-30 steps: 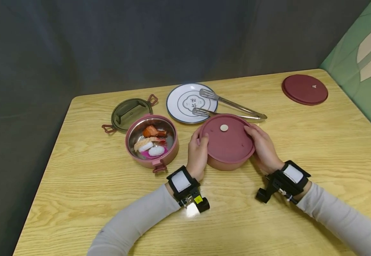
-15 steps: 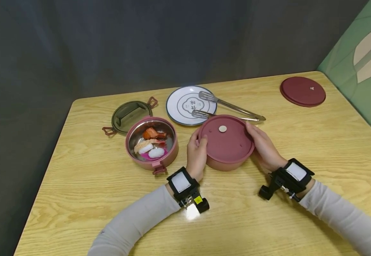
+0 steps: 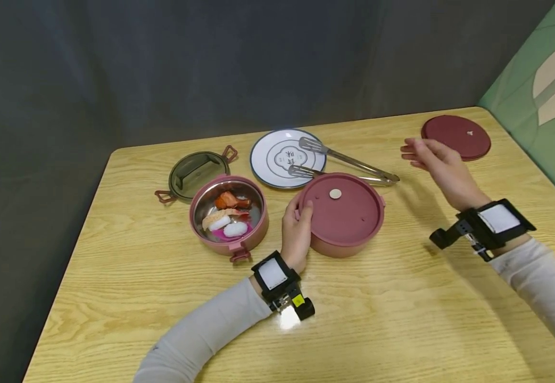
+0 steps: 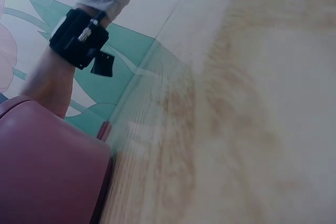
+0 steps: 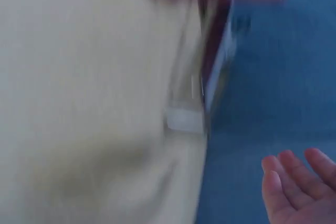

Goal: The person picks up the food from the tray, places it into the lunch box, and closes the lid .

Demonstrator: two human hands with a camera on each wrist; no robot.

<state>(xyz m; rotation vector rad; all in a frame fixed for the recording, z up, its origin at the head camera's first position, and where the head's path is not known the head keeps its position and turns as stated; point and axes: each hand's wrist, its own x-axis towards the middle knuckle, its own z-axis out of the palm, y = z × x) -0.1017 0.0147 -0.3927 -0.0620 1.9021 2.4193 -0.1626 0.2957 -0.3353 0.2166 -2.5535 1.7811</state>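
Observation:
A round pink lunch box (image 3: 344,215) with a flat lid and a pale button on it stands on the table. My left hand (image 3: 296,236) holds its left side, thumb up by the rim; the fingers beneath are mostly hidden. In the left wrist view the lunch box wall (image 4: 50,163) fills the lower left. My right hand (image 3: 442,167) hangs in the air right of the lunch box, fingers loosely extended, holding nothing. It overlaps the near edge of a dark red round lid (image 3: 459,133) from my view. The right wrist view shows the right-hand fingers (image 5: 299,187) apart from anything.
Left of the lunch box sits a pink steel-lined container (image 3: 253,239) with a toy-like drumstick and sushi pieces inside. Behind it lies a dark green lid (image 3: 198,175) with side handles. Metal tongs (image 3: 358,162) rest partly across a white plate (image 3: 270,151) at the back.
My right hand has let go of the lunch box and moved up and right, toward the dark red lid. My left hand has stayed on the lunch box.

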